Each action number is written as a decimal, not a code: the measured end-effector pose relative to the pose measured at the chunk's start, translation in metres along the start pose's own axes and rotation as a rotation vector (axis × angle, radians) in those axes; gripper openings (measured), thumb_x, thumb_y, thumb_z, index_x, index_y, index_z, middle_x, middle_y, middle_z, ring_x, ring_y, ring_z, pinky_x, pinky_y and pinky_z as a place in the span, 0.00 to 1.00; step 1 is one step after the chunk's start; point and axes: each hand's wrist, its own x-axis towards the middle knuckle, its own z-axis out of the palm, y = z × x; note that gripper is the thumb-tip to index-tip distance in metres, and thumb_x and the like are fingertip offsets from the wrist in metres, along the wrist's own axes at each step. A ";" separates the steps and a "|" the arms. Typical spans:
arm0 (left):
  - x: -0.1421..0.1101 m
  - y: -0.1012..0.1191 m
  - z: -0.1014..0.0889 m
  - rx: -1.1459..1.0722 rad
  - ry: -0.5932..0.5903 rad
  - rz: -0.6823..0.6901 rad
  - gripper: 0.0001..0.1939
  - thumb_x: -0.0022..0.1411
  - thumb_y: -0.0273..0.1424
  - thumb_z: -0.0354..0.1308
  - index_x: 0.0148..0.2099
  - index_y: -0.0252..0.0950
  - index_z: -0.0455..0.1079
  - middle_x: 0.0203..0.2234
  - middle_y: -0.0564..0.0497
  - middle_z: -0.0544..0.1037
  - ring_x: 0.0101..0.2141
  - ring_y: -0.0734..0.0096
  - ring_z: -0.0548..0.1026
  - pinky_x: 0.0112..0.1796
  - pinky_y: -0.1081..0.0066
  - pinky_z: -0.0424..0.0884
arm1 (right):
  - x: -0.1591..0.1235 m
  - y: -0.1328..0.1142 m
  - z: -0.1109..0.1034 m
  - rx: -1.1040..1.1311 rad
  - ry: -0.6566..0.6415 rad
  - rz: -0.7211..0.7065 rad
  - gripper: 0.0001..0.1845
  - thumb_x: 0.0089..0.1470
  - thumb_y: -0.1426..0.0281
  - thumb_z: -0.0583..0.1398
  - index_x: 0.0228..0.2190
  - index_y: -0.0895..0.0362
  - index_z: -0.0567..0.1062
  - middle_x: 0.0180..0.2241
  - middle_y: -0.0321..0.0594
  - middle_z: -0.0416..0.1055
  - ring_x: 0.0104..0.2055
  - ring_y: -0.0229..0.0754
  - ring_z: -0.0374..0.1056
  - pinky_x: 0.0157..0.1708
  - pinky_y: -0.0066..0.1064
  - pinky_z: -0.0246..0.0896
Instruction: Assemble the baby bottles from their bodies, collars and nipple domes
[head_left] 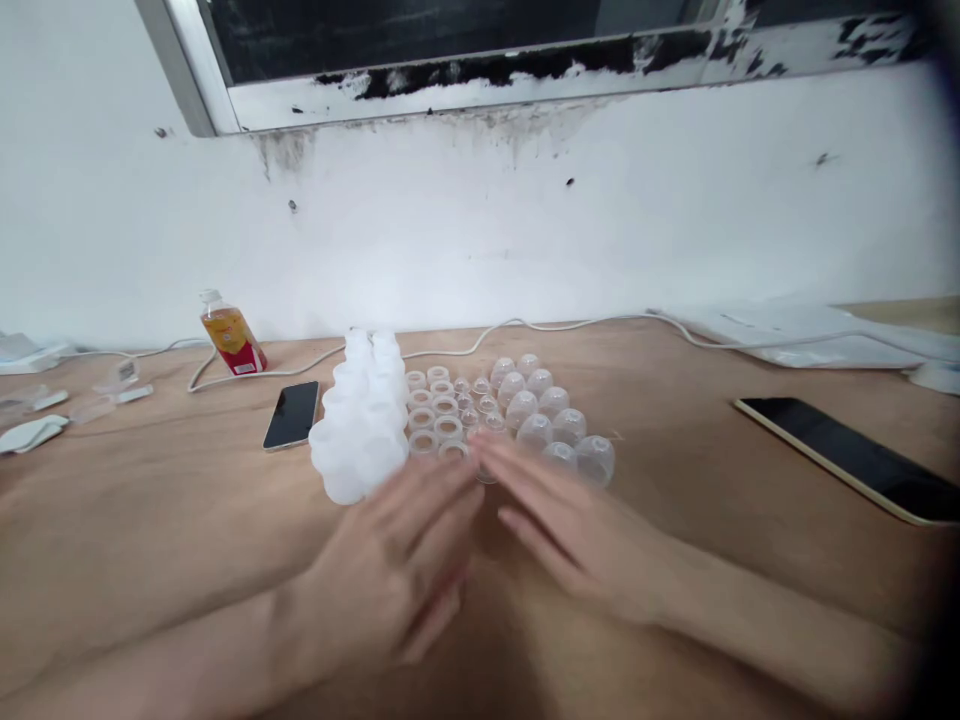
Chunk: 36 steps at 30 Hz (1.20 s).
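Note:
My left hand [390, 555], a little blurred, reaches forward with its fingers stretched out and nothing seen in it. Opposite it, my right hand [577, 530] is also stretched out, and the fingertips of both hands come together near the front of the rows. Frosted white bottles [367, 400] stand in two rows on the left. Beside them lie translucent screw rings [448, 427], then small clear teats [487, 403], then clear domed caps [553, 402] on the right. My fingers hide some of the front pieces.
A wooden table [675, 450] bears everything. A phone [292, 415] and a red-yellow drink bottle [234, 335] are at left; a larger phone [855, 455] lies right. A white cable [517, 322] runs along the wall, near plastic bags [795, 335]. Clear packaging [94, 408] is far left.

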 end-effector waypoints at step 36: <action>-0.026 -0.051 0.032 -0.037 -0.630 0.143 0.30 0.58 0.35 0.46 0.60 0.34 0.42 0.58 0.45 0.49 0.57 0.65 0.49 0.55 0.62 0.51 | -0.034 0.012 0.042 -0.015 -0.261 0.034 0.25 0.55 0.65 0.47 0.54 0.56 0.55 0.57 0.43 0.50 0.58 0.45 0.45 0.54 0.41 0.47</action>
